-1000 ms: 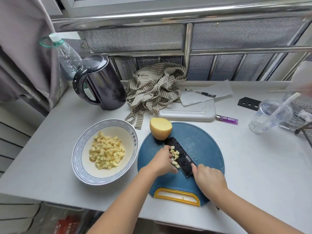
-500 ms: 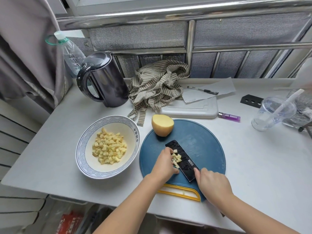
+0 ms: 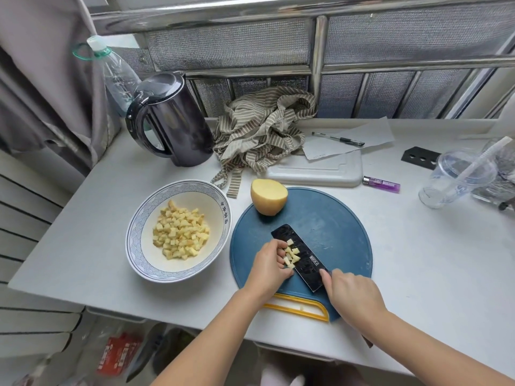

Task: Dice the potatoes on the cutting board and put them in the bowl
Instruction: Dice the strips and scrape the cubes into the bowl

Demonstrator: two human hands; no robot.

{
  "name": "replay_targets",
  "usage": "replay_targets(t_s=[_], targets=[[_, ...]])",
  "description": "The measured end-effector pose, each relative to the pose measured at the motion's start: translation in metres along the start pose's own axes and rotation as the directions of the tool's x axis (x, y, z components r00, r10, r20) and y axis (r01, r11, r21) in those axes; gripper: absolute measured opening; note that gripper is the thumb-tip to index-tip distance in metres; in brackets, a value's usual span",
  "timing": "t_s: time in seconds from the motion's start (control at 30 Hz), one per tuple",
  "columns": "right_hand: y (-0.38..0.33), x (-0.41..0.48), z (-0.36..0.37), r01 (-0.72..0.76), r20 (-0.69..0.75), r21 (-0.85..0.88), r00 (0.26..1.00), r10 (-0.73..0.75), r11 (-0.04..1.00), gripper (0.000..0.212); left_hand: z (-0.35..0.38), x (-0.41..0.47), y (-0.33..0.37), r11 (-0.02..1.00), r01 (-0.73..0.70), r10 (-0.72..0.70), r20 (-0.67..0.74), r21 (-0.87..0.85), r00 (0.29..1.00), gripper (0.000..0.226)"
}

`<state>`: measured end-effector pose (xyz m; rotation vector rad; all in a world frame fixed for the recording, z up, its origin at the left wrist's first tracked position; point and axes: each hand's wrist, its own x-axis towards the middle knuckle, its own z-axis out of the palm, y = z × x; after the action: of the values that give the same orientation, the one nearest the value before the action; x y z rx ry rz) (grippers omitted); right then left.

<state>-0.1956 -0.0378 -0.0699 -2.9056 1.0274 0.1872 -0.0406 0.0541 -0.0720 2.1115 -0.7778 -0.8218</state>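
**Dicing, head view.** A blue board point(image 3: 334, 232) lies on the worktop point(image 3: 423, 263). The right hand point(image 3: 352, 295) grips the knife point(image 3: 309, 264), fingers wrapped round its hidden handle, with the blade flat on the board. The left hand point(image 3: 269, 267) curls its fingers against a small heap of dice point(image 3: 291, 253) on the blade, apparently cupping them. A half potato point(image 3: 269, 200) sits at the board's far edge. The bowl point(image 3: 133, 240), just left of the board, holds more dice.
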Motion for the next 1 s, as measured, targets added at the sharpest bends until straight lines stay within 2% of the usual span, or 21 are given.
replay_targets(t_s=[0.1, 0.27, 0.5, 0.63, 0.8, 0.9, 0.97, 1.0], targets=[[0.007, 0.004, -0.001, -0.010, 0.109, 0.034, 0.994, 0.006, 0.999, 0.051, -0.002, -0.002, 0.001, 0.999, 0.003, -0.003, -0.004, -0.035, 1.000, 0.048], [0.010, 0.003, -0.008, 0.008, 0.151, 0.045, 0.988, -0.015, 0.999, 0.043, -0.008, -0.005, 0.006, 0.997, 0.019, -0.019, -0.010, -0.076, 1.000, 0.046], [0.002, 0.014, -0.043, 0.067, 0.098, 0.050, 0.993, -0.071, 0.997, 0.045, -0.035, -0.010, 0.022, 0.992, -0.020, 0.011, -0.074, -0.124, 0.997, 0.047], [-0.018, 0.034, -0.074, 0.129, 0.057, 0.073, 0.989, -0.133, 0.989, 0.045, -0.069, -0.013, 0.029, 0.991, -0.064, 0.043, -0.170, -0.117, 0.985, 0.046], [-0.067, 0.069, -0.112, 0.257, -0.027, 0.083, 0.966, -0.256, 0.963, 0.049, -0.128, -0.014, 0.024, 0.990, -0.084, 0.040, -0.362, -0.109, 0.931, 0.044], [-0.105, 0.091, -0.125, 0.345, -0.086, 0.058, 0.937, -0.340, 0.937, 0.052, -0.162, -0.011, 0.008, 0.998, 0.041, -0.059, -0.456, -0.049, 0.888, 0.045], [-0.127, 0.102, -0.129, 0.384, -0.093, 0.026, 0.920, -0.381, 0.923, 0.054, -0.177, -0.009, -0.002, 0.986, 0.160, -0.107, -0.559, 0.045, 0.822, 0.045], [-0.136, 0.105, -0.129, 0.394, -0.082, 0.024, 0.917, -0.391, 0.919, 0.054, -0.180, -0.008, -0.004, 0.986, 0.157, -0.088, -0.610, 0.061, 0.787, 0.043]])
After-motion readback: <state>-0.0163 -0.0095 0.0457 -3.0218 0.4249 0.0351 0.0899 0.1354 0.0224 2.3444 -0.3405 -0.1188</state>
